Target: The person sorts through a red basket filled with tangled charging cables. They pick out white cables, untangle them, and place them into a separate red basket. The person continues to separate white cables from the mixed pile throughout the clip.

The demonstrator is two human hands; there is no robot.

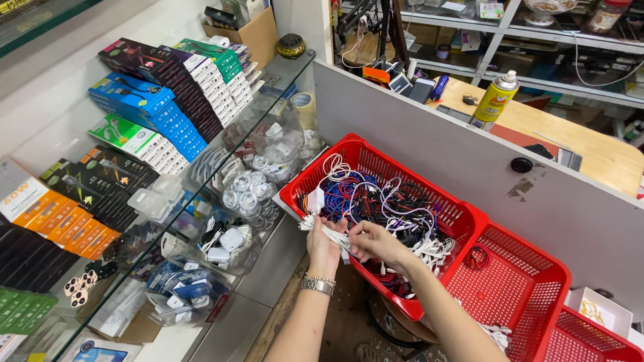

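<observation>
- Over the near corner of the red plastic basket, the left hand is closed around a bundle of white cables, with the plug ends sticking out to the left of the fist.
- The left wrist wears a silver metal bracelet.
- The right hand sits just beside the left, fingers pinched on a white cable of the same bundle.
- The basket holds a tangle of blue, red, black and white cables; a white charger plug lies at its left edge.
- A second red basket stands touching the first on the right, and the corner of a third shows at the lower right.
- To the left, a glass display case carries rows of boxed accessories in blue, black, green and orange, with bagged white chargers under the glass.
- Behind a grey partition, a wooden table bears a yellow spray can.
</observation>
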